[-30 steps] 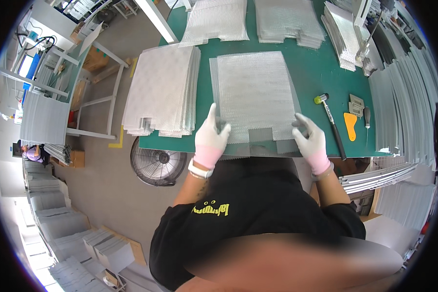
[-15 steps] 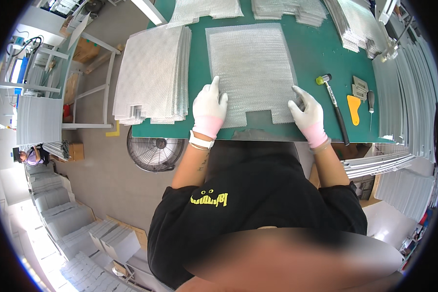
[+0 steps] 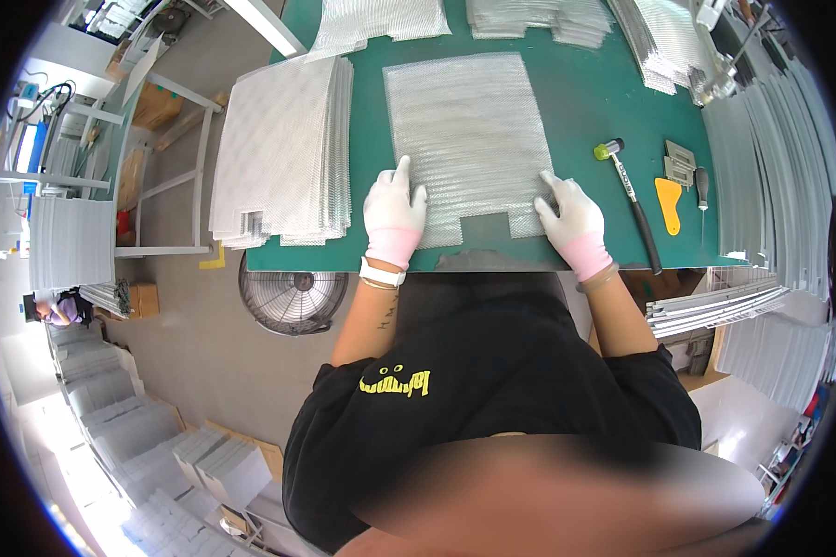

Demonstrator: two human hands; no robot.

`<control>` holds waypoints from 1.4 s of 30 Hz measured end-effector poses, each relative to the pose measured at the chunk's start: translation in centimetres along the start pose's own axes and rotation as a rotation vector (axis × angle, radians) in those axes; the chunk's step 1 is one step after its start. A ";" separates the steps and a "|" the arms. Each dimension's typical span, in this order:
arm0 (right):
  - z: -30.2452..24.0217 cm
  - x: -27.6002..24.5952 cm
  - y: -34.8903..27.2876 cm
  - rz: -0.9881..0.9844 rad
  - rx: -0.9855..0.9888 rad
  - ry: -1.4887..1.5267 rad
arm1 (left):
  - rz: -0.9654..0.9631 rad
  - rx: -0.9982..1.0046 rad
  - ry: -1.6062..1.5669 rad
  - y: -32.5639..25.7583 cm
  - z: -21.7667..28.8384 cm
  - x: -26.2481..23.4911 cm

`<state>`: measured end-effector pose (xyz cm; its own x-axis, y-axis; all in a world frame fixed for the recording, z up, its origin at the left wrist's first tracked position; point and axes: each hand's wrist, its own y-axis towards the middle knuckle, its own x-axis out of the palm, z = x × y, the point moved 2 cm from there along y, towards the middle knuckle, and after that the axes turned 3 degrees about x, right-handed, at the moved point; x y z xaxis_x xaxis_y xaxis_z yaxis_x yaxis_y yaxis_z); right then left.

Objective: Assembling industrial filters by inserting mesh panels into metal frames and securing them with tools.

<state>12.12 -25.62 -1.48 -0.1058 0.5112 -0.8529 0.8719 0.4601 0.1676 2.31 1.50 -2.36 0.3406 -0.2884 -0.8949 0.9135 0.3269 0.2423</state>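
Note:
A silvery mesh sheet (image 3: pixel 469 139) with a notch in its near edge lies on the green tabletop in front of me. Faint ripples run across its surface. At its near left edge is my left hand (image 3: pixel 395 206), in a white glove with a pink cuff; the index finger stretches forward and the thumb stands apart. My right hand (image 3: pixel 574 221), gloved the same way, touches the near right edge with fingers extended and thumb spread. Both hands are open along the sheet's sides. Left of it rises a thick stack of similar mesh sheets (image 3: pixel 279 148).
Right of the sheet lie a mallet (image 3: pixel 630 190), a yellow scraper (image 3: pixel 668 204), metal plates (image 3: pixel 680 162) and a screwdriver (image 3: pixel 702 187). More mesh stacks (image 3: pixel 539 19) line the table's far side. A floor fan (image 3: pixel 297 299) stands below the table's left edge. Another person (image 3: pixel 62 309) is far left.
The whole view has shifted slightly. Ripples across the mesh sheet show more strongly now. Both hands stay at its sides, and the right fingers have changed their pose a little.

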 end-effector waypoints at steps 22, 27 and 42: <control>2.4 -4.1 3.7 -0.159 -0.081 0.072 | -0.093 -0.029 0.123 1.6 0.2 -1.8; 13.9 -13.3 19.4 0.466 0.278 -0.144 | -0.220 0.236 0.139 1.7 -2.1 -0.5; 20.8 -20.8 23.4 0.470 0.488 -0.006 | 0.300 0.203 -0.148 -1.6 3.5 -5.1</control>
<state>44.65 -40.62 9.87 0.3392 0.5719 -0.7469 0.9405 -0.1919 0.2803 -0.16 -0.68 3.16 0.6142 -0.3384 -0.7130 0.7888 0.2357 0.5677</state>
